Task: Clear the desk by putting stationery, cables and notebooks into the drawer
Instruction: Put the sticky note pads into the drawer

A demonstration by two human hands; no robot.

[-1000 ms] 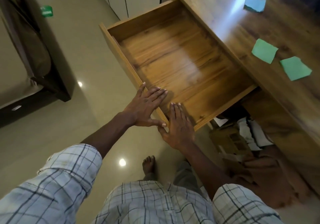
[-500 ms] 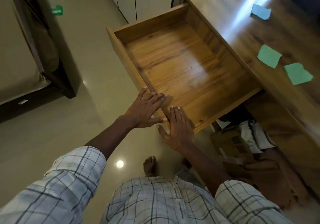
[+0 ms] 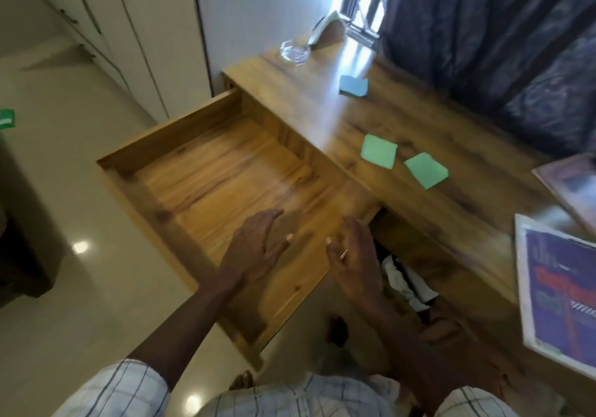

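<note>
Both of your hands sit over the near end of the open drawer (image 3: pixel 225 165). Your left hand (image 3: pixel 258 249) and right hand (image 3: pixel 354 255) are side by side, fingers loosely spread and holding nothing. Blur makes it hard to say whether either palm touches the wood; they seem to hover just above it.

The drawer stands pulled out with nothing visible inside, so I judge the opening step done and the gathering step not yet begun. Nothing from the desk (image 3: pixel 322 110) is stowed.

The near green note (image 3: pixel 425 170) and middle green note (image 3: pixel 378 150) lie ahead of your right hand and off to its right, up on the desk top. The far green note (image 3: pixel 353 85) is well beyond your fingertips. The notebook (image 3: pixel 561 294) lies out to the right of your right hand, with another book (image 3: pixel 574 187) past it. No cables show.

Your next move probably calls for a reach with the right hand and a flat pinch, since thin paper gives little edge to catch.
</note>
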